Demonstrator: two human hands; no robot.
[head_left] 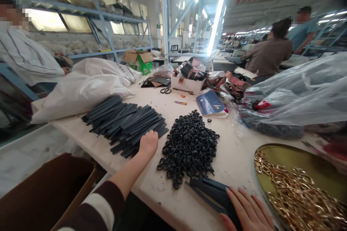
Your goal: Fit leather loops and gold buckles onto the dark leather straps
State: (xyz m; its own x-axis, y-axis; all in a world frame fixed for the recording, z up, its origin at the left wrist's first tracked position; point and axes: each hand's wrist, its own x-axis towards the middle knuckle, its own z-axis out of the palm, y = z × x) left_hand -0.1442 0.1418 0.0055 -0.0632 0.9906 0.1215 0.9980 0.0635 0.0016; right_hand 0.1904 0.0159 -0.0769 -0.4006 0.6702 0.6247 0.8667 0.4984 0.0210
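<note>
My left hand [149,142] is closed, knuckles up, at the right end of a pile of flat dark strips [116,117]; its fingertips are hidden. Near the front edge of the table, my right hand [248,209] grips several dark strips [210,189], the fingers lying over them and the thumb on the near side. Between my hands is a heap of small black loops [189,142], like rolled rings. The strips in my right hand reach to the near side of this heap.
A golden tray [295,155] of gold metal links stands at right. Behind are a blue booklet [210,101], scissors [166,90], a white box [187,85] and plastic bags [295,94]. A white sack [81,83] lies left; a cardboard box [48,187] stands below. Other people are nearby.
</note>
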